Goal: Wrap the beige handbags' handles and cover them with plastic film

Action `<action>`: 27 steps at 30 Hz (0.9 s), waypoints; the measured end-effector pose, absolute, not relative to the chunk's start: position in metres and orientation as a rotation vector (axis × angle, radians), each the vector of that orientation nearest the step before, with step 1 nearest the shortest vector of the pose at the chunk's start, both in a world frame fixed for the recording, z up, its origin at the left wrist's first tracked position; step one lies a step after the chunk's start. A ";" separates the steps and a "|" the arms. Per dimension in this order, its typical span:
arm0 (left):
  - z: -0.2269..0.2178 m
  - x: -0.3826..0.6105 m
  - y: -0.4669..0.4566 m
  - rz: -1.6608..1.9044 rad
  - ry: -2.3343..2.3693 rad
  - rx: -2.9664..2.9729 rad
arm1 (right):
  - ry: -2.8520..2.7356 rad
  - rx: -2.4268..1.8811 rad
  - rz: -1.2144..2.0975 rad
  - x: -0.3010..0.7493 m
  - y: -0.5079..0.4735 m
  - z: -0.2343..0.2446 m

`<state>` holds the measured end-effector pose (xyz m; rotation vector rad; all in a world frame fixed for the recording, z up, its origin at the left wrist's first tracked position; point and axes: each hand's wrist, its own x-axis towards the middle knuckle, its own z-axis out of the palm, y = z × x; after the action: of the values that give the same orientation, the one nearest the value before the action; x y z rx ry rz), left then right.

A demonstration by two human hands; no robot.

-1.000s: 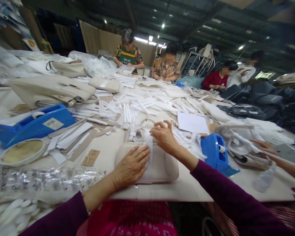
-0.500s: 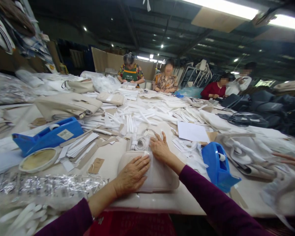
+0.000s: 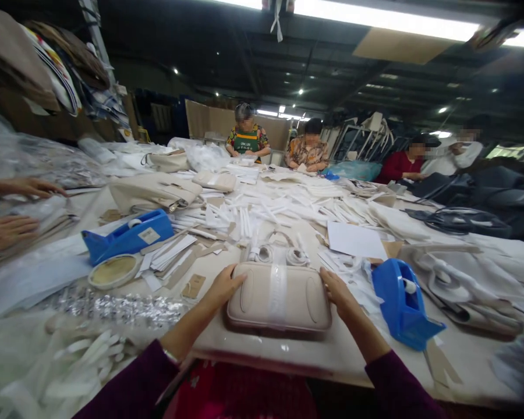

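Observation:
A beige handbag (image 3: 252, 297) is in front of me near the table's front edge, its front edge slightly raised. A band of clear wrap runs down its middle, and its handle (image 3: 282, 235) with white-wrapped ends lies beyond the body. My left hand (image 3: 222, 286) grips the bag's left side, thumb on top. At the opposite side, my right hand (image 3: 338, 291) holds the right edge. The fingers under the bag are hidden. A brown tag (image 3: 194, 286) lies left of my left hand.
Blue tape dispensers stand left (image 3: 128, 235) and right (image 3: 404, 302). A tape roll (image 3: 113, 271), paper strips (image 3: 172, 256) and white tubes (image 3: 91, 364) lie at left. Another person's hands (image 3: 15, 224) are at far left. Several co-workers sit or stand across the table.
My hands have gone from lying on the wrapped bag and its handle to gripping its two sides. The bag has turned or lifted slightly. The view has swung left, showing another person's hands.

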<state>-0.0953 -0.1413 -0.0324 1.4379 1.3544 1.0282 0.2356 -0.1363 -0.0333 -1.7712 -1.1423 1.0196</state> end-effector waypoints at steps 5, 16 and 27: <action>-0.020 -0.093 -0.141 0.932 1.238 1.323 | -0.986 -1.743 1.330 0.226 -0.147 -0.015; -0.013 -0.093 -0.171 0.951 1.238 1.266 | -1.150 -1.479 1.270 0.210 -0.172 -0.024; 0.044 -0.035 -0.153 0.866 1.235 2.680 | -1.211 -1.540 0.926 0.209 -0.241 -0.034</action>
<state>-0.0351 -0.1526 0.0438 2.6802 1.2346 0.8661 0.2088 -0.2413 -0.0340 -1.5403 -1.2106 0.9260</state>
